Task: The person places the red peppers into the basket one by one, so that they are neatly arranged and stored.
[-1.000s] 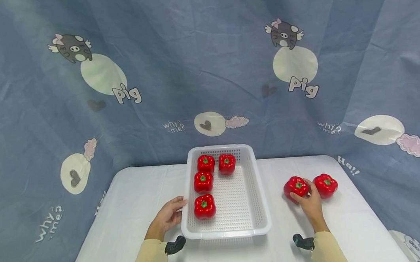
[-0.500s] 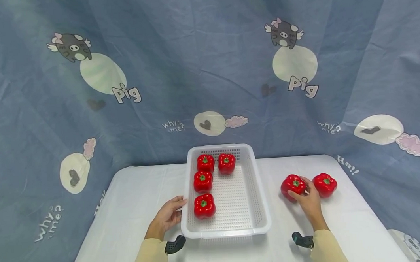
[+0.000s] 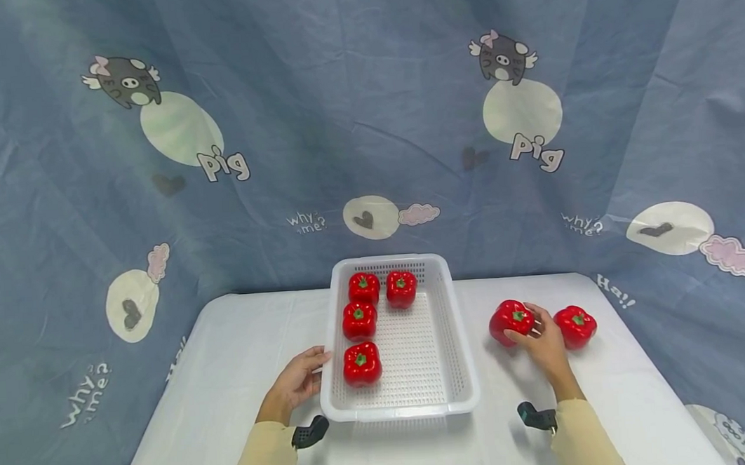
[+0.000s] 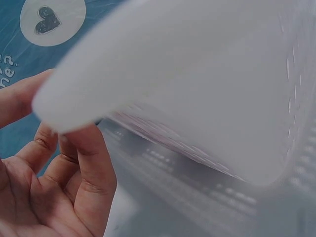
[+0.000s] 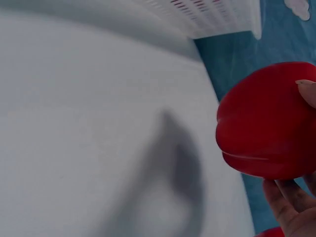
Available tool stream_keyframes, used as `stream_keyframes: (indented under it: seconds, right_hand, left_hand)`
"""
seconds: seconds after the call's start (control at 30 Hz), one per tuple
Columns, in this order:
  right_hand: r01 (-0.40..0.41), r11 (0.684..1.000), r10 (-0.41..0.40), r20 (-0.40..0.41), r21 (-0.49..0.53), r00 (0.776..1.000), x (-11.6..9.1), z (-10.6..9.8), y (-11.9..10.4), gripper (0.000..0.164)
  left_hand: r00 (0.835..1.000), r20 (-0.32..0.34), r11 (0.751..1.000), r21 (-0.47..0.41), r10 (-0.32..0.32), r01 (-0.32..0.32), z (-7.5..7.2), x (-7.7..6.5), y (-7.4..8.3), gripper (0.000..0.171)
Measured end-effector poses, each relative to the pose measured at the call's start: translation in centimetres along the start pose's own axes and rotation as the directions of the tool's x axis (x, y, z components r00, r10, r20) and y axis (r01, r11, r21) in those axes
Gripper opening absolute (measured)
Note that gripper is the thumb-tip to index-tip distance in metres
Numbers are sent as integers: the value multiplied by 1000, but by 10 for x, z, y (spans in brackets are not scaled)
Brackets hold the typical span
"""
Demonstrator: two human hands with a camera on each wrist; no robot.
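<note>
A red bell pepper (image 3: pixel 510 322) with a green stem is held up off the table by my right hand (image 3: pixel 545 343), thumb on one side and fingers on the other. Its shadow falls on the cloth in the right wrist view, where the pepper (image 5: pixel 266 123) hides part of the hand. Just right of that hand lies a second red pepper (image 3: pixel 575 326). My left hand (image 3: pixel 297 380) grips the left rim of a white perforated basket (image 3: pixel 461 354); the left wrist view has the rim (image 4: pixel 74 98) between its digits. Inside the basket several red peppers (image 3: pixel 362 364) stand along the left side and back.
The basket sits mid-table on a white cloth (image 3: pixel 258 337). Behind the table hangs a blue printed curtain (image 3: pixel 266 126), close to the basket's far edge. Each wrist carries a small dark camera mount (image 3: pixel 310 432).
My right hand has lifted the pepper and carried it a little left, away from the other loose pepper. The left hand has stayed at the basket's rim.
</note>
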State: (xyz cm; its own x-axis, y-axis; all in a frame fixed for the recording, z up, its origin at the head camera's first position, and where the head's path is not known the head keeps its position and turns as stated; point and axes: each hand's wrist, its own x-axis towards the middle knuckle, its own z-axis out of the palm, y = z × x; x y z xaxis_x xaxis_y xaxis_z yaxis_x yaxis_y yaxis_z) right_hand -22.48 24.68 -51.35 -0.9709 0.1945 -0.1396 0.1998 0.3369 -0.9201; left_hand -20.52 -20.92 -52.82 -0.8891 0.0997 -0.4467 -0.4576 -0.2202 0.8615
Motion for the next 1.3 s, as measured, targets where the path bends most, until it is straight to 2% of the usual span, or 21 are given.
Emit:
stream_keyframes:
  seconds: [0.43, 0.67, 1.0, 1.3]
  right_hand:
    - [89, 995, -86, 82, -34, 993, -2, -2, -34, 83]
    - [127, 991, -121, 137, -34, 983, -4, -3, -52, 89]
    - [161, 987, -161, 247, 22, 955, -4, 2, -76, 84]
    - [182, 983, -179, 297, 19, 938, 1, 15, -90, 82]
  left_hand:
    - [1000, -3, 1000, 3, 2, -2, 1, 2, 1, 40]
    - [1000, 3, 1000, 6, 2, -2, 0, 1, 1, 38]
    - [1000, 28, 1000, 15, 7, -7, -2, 3, 2, 36]
    - [1000, 25, 1000, 10, 3, -4, -2, 2, 1, 37]
